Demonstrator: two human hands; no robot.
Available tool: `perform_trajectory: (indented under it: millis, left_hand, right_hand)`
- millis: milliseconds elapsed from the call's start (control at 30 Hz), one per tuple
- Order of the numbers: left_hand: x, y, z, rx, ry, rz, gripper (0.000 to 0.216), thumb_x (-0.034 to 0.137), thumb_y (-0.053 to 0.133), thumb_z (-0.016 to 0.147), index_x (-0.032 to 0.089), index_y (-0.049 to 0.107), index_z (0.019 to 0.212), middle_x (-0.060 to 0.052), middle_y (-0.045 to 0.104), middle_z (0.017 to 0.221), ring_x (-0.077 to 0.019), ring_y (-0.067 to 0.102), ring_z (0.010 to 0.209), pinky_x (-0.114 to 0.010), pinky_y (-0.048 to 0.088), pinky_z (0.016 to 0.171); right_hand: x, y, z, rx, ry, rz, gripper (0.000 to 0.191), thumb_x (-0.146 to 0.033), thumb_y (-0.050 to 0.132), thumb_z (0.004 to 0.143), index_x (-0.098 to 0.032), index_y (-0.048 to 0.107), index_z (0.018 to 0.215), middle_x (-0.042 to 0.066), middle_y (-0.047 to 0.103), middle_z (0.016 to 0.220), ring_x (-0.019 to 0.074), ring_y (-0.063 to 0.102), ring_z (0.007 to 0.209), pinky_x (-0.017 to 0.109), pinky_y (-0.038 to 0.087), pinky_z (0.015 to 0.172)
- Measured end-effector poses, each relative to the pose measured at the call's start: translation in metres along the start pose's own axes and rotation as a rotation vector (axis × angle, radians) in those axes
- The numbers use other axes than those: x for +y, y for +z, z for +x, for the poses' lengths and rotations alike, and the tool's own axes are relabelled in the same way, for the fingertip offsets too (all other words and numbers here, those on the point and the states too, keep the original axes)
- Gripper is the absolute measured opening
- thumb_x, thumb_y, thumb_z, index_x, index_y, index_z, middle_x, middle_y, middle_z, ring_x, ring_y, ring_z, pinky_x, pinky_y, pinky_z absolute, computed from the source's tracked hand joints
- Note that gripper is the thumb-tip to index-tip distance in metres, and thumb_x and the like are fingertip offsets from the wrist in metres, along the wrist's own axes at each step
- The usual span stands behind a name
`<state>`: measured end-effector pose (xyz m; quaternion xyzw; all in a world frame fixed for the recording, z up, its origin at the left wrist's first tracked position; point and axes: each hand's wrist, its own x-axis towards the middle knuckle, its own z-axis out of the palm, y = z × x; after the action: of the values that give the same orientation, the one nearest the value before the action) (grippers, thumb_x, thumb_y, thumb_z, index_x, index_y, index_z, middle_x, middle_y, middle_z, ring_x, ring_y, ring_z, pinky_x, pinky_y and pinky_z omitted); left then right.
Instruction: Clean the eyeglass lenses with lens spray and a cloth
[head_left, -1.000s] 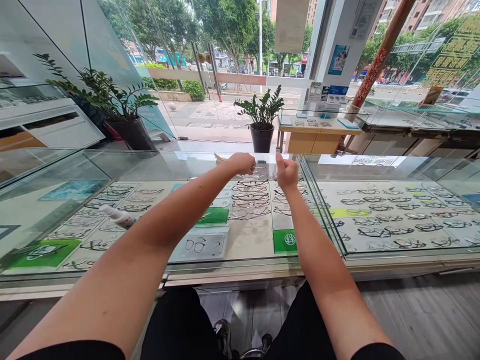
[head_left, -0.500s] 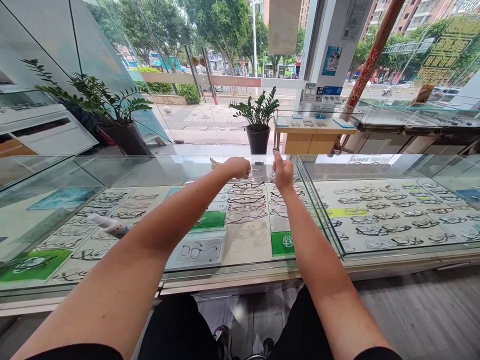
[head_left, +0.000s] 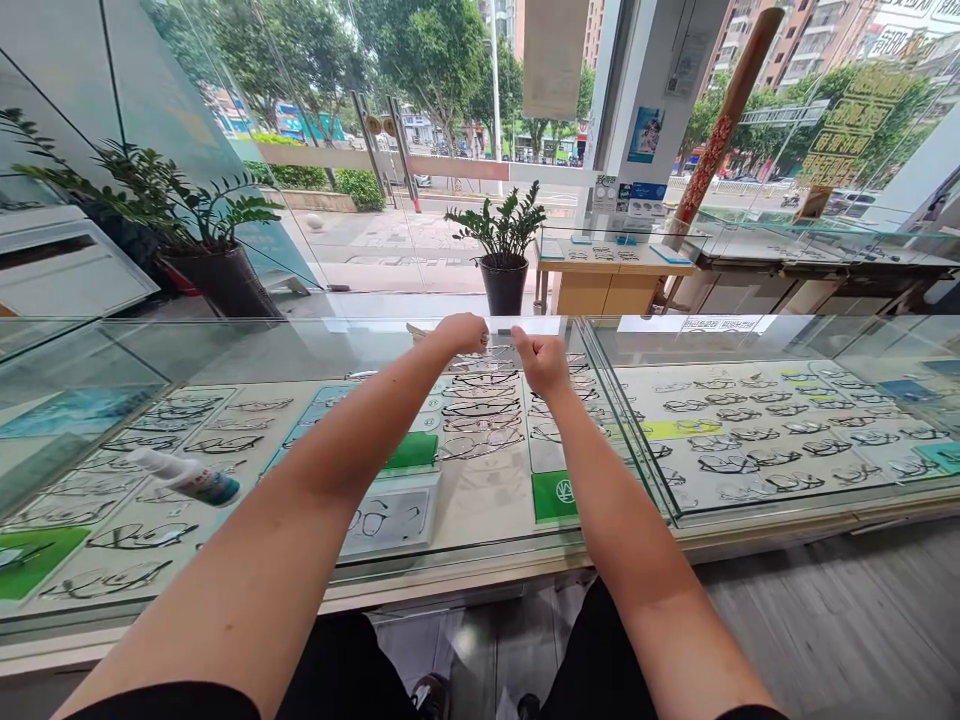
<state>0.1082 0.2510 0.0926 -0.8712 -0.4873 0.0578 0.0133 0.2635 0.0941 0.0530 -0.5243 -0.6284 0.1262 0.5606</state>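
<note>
My left hand (head_left: 465, 334) is closed in a fist above the far part of the glass display counter (head_left: 480, 555). Across a small gap, my right hand (head_left: 543, 362) is closed too, its thumb raised toward the left one. Whatever either fist may hold is hidden by the fingers. Beneath the hands, rows of eyeglasses (head_left: 481, 410) show through the glass. A small pale beige piece (head_left: 415, 330) pokes out behind my left forearm; its kind is unclear. Left of that forearm lies a white spray bottle (head_left: 187, 477) with a blue label.
Green display cards (head_left: 553, 497) and a white box picturing glasses (head_left: 386, 520) sit inside the counter. A second glass case (head_left: 780, 500) adjoins on the right. Beyond stand potted plants (head_left: 504, 285), a wooden display table (head_left: 607, 285) and large windows facing a street.
The camera view has shifted slightly to the right. My right hand has come closer to the left, its thumb tilting inward. Both hands stay closed.
</note>
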Motion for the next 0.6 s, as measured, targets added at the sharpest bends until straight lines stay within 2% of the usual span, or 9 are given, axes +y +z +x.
perform_trajectory:
  millis: [200,300,400,500,600]
  left_hand:
    - [-0.002,-0.001,-0.008,0.082,-0.009,-0.034,0.026,0.035,0.076,0.075,0.021,0.087,0.094,-0.017,0.084,0.096,-0.0321,0.077,0.094,-0.035,0.055,0.081]
    - [-0.005,-0.013,-0.02,0.166,-0.024,-0.06,0.024,0.037,0.072,0.081,0.021,0.085,0.094,-0.015,0.085,0.102,-0.0304,0.077,0.095,-0.033,0.053,0.078]
    - [-0.008,-0.028,-0.04,0.253,-0.018,-0.166,0.021,0.036,0.069,0.085,0.02,0.082,0.092,-0.012,0.084,0.095,-0.0263,0.074,0.087,-0.034,0.05,0.074]
    - [-0.007,-0.035,-0.069,0.322,0.078,-0.65,0.017,0.034,0.073,0.084,0.017,0.077,0.085,-0.007,0.077,0.079,-0.0205,0.069,0.076,-0.032,0.05,0.072]
    - [0.001,-0.028,-0.104,0.339,0.192,-1.092,0.023,0.038,0.082,0.082,0.016,0.076,0.084,-0.001,0.066,0.069,-0.0135,0.058,0.066,-0.028,0.048,0.068]
  right_hand:
    - [0.0,0.002,0.001,-0.037,0.004,0.045,0.08,-0.083,0.044,0.106,-0.027,0.021,0.054,-0.004,0.022,0.055,0.0131,0.023,0.056,0.036,0.021,0.059]
    - [0.001,0.003,0.0,-0.039,0.019,0.079,0.081,-0.086,0.046,0.104,-0.027,0.021,0.054,-0.004,0.022,0.055,0.0125,0.022,0.056,0.035,0.02,0.058]
    - [0.002,0.003,0.001,-0.045,0.045,0.168,0.084,-0.092,0.047,0.099,-0.028,0.021,0.052,-0.005,0.021,0.054,0.012,0.02,0.055,0.036,0.019,0.058]
    - [-0.002,0.003,0.002,-0.024,0.083,0.302,0.085,-0.096,0.046,0.095,-0.029,0.022,0.05,-0.005,0.02,0.053,0.0123,0.019,0.055,0.035,0.02,0.057]
    - [-0.01,0.003,0.002,-0.037,0.14,0.389,0.085,-0.102,0.041,0.09,-0.029,0.022,0.05,-0.006,0.017,0.053,0.0129,0.018,0.055,0.035,0.02,0.056]
